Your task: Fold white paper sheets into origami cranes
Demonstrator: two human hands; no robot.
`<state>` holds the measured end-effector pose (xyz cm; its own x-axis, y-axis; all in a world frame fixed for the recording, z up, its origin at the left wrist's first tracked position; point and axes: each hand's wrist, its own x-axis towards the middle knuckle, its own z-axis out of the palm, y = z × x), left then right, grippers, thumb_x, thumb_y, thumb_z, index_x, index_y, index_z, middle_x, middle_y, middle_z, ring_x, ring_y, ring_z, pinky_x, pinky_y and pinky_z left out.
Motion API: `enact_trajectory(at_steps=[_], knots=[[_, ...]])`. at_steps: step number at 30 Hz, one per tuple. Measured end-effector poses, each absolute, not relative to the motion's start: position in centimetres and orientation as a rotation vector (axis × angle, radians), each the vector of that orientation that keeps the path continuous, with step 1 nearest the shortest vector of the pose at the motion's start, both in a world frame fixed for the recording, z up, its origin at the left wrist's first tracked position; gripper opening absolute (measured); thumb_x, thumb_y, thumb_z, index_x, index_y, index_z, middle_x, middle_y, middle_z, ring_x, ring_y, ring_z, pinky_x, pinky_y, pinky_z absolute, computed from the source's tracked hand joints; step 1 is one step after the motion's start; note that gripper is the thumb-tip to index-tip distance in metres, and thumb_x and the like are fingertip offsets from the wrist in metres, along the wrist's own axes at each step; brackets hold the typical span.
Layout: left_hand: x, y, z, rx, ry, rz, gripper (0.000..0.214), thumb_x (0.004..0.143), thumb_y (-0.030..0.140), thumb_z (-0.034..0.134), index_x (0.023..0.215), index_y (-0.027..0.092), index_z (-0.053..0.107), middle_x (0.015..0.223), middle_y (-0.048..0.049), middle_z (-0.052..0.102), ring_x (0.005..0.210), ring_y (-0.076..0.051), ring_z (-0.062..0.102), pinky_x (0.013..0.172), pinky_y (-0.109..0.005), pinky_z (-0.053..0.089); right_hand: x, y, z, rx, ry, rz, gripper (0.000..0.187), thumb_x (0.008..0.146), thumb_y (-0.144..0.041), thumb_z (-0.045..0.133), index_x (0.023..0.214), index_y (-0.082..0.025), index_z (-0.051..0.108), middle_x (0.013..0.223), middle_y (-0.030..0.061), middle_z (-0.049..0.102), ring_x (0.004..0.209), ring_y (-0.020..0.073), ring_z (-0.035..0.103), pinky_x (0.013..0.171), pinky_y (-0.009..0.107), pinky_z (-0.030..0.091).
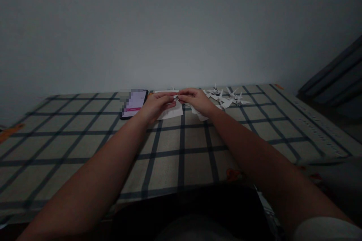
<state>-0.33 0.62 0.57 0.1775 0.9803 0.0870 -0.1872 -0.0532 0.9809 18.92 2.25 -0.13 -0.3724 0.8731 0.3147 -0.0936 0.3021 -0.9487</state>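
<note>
Both bare hands meet over the far part of the table, fingertips brought close together around one small piece of white paper. The left hand grips the piece from its side between thumb and fingers, the gap between them narrow. The right hand pinches the same piece from the opposite side, thumb and index finger nearly closed, the fingers bent. The piece is small and partly covered by the fingers; its exact shape cannot be made out. It sits between the two hands, above a flat white sheet that lies on the checked tablecloth, partly hidden by the left hand. A second loose sheet lies below the right hand, largely covered by it; whether the hand touches it cannot be told. A phone with a lit screen lies just beside the left hand, on its outer side. A group of folded paper cranes stands on the cloth beyond the right wrist, several close together, wings spread. Behind the table rises a plain pale wall.
</note>
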Motion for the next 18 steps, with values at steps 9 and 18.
enact_trajectory(at_steps=[9,18], knots=[[-0.58,0.99,0.05,1.297,0.938,1.233,0.039,0.062,0.042,0.091,0.091,0.018,0.081,0.097,-0.0098,0.078,0.081,-0.015,0.07,0.082,-0.03,0.059,18.72,2.37,-0.28,-0.704,-1.594,1.203,0.016,0.08,-0.033,0.075,0.087,-0.02,0.069,0.088,0.0019,0.069,0.081,0.0134,0.063,0.079,0.03,0.055],[0.05,0.21,0.12,1.537,1.093,1.362,0.041,0.062,0.052,0.088,0.083,0.017,0.081,0.081,-0.0071,0.077,0.072,-0.018,0.069,0.077,-0.034,0.06,18.88,2.94,-0.79,-0.767,-1.685,1.025,0.024,0.08,-0.041,0.073,0.084,-0.017,0.071,0.083,0.0029,0.069,0.079,0.0141,0.06,0.078,0.03,0.049]])
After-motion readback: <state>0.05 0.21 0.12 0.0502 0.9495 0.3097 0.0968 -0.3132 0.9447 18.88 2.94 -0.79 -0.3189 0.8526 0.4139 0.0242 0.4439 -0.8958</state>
